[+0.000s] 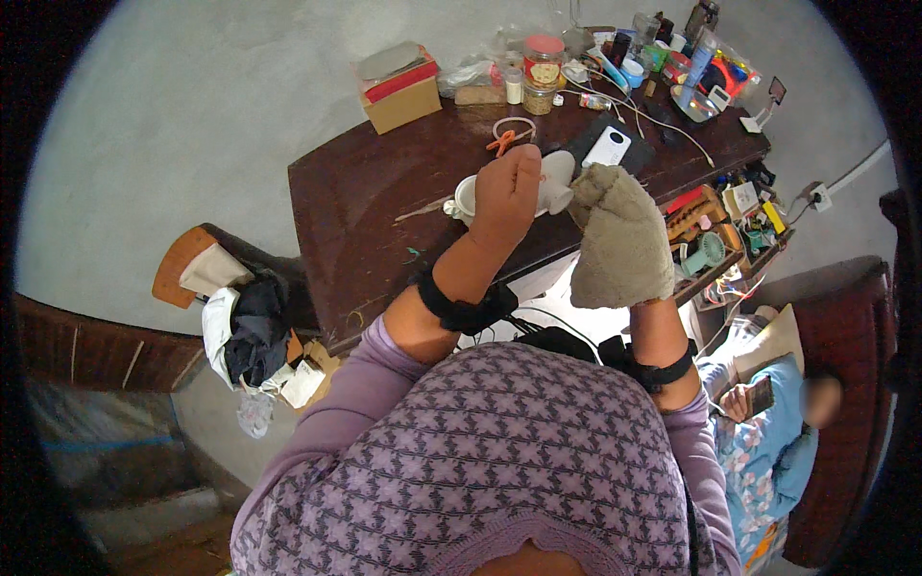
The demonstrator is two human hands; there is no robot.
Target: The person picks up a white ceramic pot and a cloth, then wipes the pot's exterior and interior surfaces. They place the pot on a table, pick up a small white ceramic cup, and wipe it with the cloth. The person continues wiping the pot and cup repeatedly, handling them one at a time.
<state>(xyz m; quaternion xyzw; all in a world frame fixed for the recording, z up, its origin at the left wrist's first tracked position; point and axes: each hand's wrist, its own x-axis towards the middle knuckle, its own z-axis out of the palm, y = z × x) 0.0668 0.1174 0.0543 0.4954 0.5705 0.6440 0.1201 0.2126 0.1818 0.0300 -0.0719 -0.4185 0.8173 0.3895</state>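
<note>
My left hand point(506, 191) is closed around a glossy white vessel point(556, 173), perhaps ceramic, above the front part of a dark wooden table. A round rim shows left of the fist, and a flared white part shows on its right; the middle is hidden by my fingers. A grey-beige plush cloth or mitt point(621, 241) covers my right hand point(618, 216) down to the wrist. Its folded upper end is beside the vessel's right part; I cannot tell whether they touch. The right fingers are hidden under the fabric. Black bands sit around both forearms.
Beyond my hands, the dark table point(367, 194) holds a white power bank point(606, 147), an orange clip point(500, 143), a cardboard box point(403, 101), jars and cables. An open drawer point(702, 248) of small items lies right. A person point(763, 432) holding a phone reclines at right.
</note>
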